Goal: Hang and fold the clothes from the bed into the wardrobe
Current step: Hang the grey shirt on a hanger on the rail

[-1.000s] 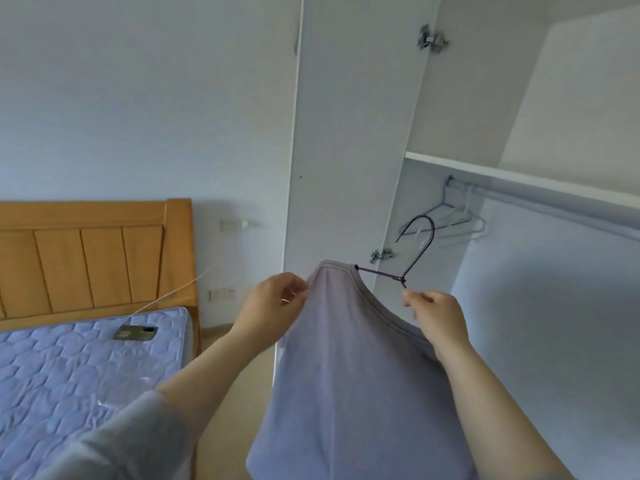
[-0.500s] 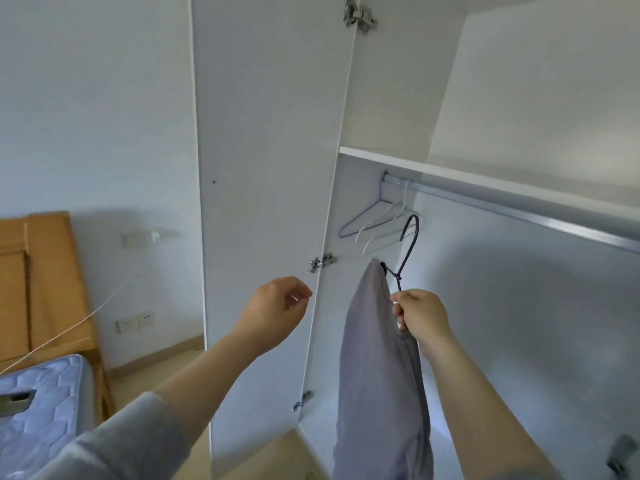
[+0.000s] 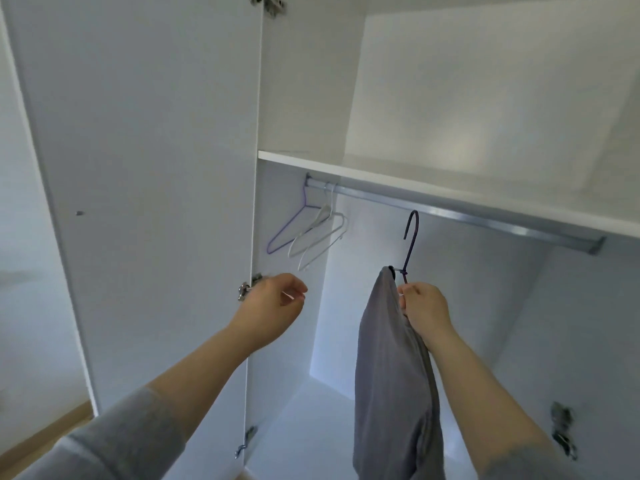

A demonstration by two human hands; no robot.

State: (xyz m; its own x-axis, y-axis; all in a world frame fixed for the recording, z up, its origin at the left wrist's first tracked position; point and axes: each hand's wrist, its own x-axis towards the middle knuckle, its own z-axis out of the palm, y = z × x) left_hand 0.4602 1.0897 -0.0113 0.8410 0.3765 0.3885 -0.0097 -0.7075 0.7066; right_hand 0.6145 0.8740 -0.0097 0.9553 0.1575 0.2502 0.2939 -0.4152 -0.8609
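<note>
Fingers (image 3: 410, 301) of the right hand (image 3: 424, 308) are curled tight round the neck of a dark purple hanger (image 3: 411, 237), just under its twisted wire. The hook stands up above the knuckles with its open side turned toward the left hand. A grey garment (image 3: 391, 358) is draped on that hanger. It is bunched narrow and hangs straight down along the inner side of the right hand and wrist, touching them, and runs out of view at the bottom. The left hand (image 3: 273, 303) is raised at about the same height, well apart from the garment. Its fingers are loosely curled, thumb near the fingertips, and it holds nothing. A grey sleeve (image 3: 114, 441) covers that arm from the elbow back.

Above the right hand the top of the hook comes up against the lower edge of the metal rail (image 3: 485, 218) inside the wardrobe (image 3: 433, 81). Whether it touches the rail cannot be told. Above the left hand, at the rail's far left end, three empty hangers are hooked on close together: one purple hanger (image 3: 287, 230) and two white hangers (image 3: 320, 237). A white shelf (image 3: 450, 197) lies directly over the rail. Just beside the left hand's knuckles, on the outer side, a metal hinge (image 3: 246, 289) joins the wardrobe's side to the open white door (image 3: 145, 168), which fills the space beyond the left hand.
</note>
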